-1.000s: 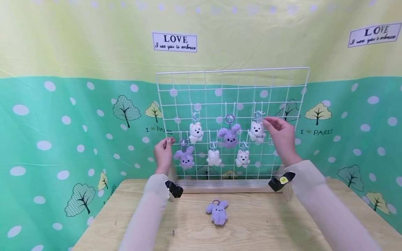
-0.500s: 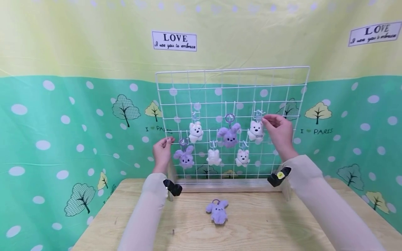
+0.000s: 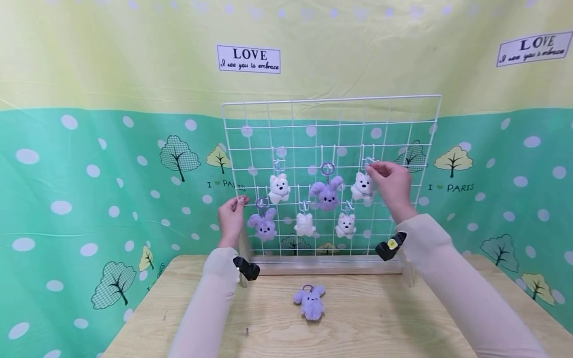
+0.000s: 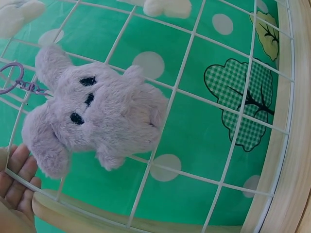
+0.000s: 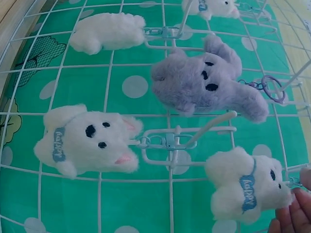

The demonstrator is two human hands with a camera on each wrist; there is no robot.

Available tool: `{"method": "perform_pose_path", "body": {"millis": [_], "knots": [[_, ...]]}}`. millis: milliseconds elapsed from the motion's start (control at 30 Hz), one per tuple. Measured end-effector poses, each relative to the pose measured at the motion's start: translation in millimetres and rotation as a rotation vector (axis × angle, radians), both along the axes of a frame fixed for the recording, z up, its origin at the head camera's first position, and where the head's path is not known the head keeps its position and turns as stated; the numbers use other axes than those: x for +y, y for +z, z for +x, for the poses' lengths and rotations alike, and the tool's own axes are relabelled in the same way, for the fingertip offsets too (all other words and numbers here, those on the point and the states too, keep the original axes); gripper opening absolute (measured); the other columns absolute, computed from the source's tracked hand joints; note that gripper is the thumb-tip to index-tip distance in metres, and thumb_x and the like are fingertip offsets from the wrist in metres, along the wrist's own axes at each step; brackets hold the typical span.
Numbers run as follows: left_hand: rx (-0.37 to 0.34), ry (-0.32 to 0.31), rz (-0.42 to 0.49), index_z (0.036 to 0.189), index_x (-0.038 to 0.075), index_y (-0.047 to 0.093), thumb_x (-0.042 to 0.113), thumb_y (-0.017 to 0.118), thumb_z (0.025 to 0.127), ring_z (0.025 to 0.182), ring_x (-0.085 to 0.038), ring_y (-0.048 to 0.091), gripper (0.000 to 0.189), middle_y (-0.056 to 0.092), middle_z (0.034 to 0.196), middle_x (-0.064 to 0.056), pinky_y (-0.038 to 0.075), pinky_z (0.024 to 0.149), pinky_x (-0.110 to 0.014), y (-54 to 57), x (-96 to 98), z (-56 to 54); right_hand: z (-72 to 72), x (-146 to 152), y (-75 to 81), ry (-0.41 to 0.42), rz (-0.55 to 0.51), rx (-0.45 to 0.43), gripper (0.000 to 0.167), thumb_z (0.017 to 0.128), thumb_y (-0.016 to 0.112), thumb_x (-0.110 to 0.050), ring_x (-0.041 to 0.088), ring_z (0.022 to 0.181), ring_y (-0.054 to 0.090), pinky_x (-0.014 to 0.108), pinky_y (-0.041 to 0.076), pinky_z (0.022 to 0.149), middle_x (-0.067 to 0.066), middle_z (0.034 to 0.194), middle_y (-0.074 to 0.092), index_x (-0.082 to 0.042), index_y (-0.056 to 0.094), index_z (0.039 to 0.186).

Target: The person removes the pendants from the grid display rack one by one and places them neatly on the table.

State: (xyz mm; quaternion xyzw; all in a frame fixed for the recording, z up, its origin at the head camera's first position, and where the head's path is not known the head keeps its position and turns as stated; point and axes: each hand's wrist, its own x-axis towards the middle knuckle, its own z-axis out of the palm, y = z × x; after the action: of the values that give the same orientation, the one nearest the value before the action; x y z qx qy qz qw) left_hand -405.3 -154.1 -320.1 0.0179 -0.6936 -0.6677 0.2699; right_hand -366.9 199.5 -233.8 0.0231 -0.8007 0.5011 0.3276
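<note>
Head view: a wire grid (image 3: 331, 100) stands upright between the hands, five plush charms (image 3: 328, 195) hung on it. The left hand (image 3: 231, 220) grips its side edge; the right hand (image 3: 394, 186) pinches a white dog (image 3: 363, 187). A purple rabbit (image 3: 311, 304) lies below both hands on the tabletop (image 3: 358, 323).

Left wrist view: a hanging rabbit (image 4: 107, 111) is just beside the left hand.

Right wrist view: thumb and fingers come together at the dog's clasp (image 5: 293, 183).

Free room flanks the lying purple bunny (image 3: 312, 305); the wire grid (image 3: 331, 100) bars passage behind.
</note>
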Motion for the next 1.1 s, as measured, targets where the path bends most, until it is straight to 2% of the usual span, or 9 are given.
{"method": "perform_pose_path", "body": {"millis": [167,400,667,800,933,1100], "knots": [[-0.004,0.008,-0.010,0.114,0.002,0.064,0.016,0.051,0.098,0.110,-0.022,0.061,0.025,0.066,0.114,-0.016,0.043,0.102,-0.030,-0.1,-0.3,1.1,-0.2,-7,-0.9,-0.004,-0.010,-0.033,0.040,0.088,0.066,-0.036,0.012,0.088,0.058,0.013,0.048,0.069,0.012,0.106,0.066,-0.004,0.066,0.111],[-0.004,-0.004,-0.014,0.115,0.001,0.063,0.015,0.050,0.098,0.111,-0.023,0.061,0.026,0.065,0.115,-0.016,0.043,0.102,-0.031,-0.3,-0.3,1.1,-1.6,-11,-3.3,-0.019,-0.095,0.019,0.035,0.089,0.064,-0.032,0.008,0.083,0.057,0.012,0.048,0.067,0.009,0.102,0.066,-0.004,0.067,0.110],[0.001,-0.007,-0.024,0.114,0.001,0.063,0.016,0.050,0.098,0.110,-0.023,0.061,0.025,0.066,0.114,-0.017,0.043,0.101,-0.030,0.3,-0.2,1.3,0.4,-6,-4.6,0.038,-0.202,0.051,0.034,0.088,0.067,-0.032,0.004,0.077,0.056,0.011,0.048,0.060,-0.009,0.087,0.063,-0.005,0.068,0.108],[-0.002,-0.004,-0.026,0.114,0.002,0.064,0.016,0.050,0.098,0.111,-0.022,0.060,0.025,0.066,0.114,-0.015,0.043,0.102,-0.030,1.2,0.4,1.1,6.4,-4,-3.2,0.059,-0.224,0.046,0.033,0.087,0.067,-0.034,0.004,0.077,0.055,0.013,0.047,0.060,-0.013,0.084,0.062,-0.007,0.068,0.107],[0.001,0.002,-0.025,0.114,0.001,0.064,0.015,0.050,0.098,0.110,-0.023,0.060,0.025,0.066,0.113,-0.015,0.044,0.101,-0.030,1.5,0.8,0.0,14.8,-2,-1.9,0.081,-0.243,0.028,0.035,0.086,0.067,-0.036,0.005,0.079,0.054,0.014,0.046,0.059,-0.012,0.087,0.062,-0.009,0.068,0.108],[-0.005,0.001,-0.017,0.113,0.002,0.064,0.015,0.050,0.098,0.110,-0.022,0.061,0.025,0.066,0.113,-0.015,0.044,0.101,-0.030,0.0,0.6,-0.7,23.7,-1,-3.4,0.075,-0.212,0.008,0.041,0.086,0.065,-0.042,0.007,0.082,0.055,0.015,0.048,0.062,-0.009,0.092,0.063,-0.010,0.066,0.110]]}}
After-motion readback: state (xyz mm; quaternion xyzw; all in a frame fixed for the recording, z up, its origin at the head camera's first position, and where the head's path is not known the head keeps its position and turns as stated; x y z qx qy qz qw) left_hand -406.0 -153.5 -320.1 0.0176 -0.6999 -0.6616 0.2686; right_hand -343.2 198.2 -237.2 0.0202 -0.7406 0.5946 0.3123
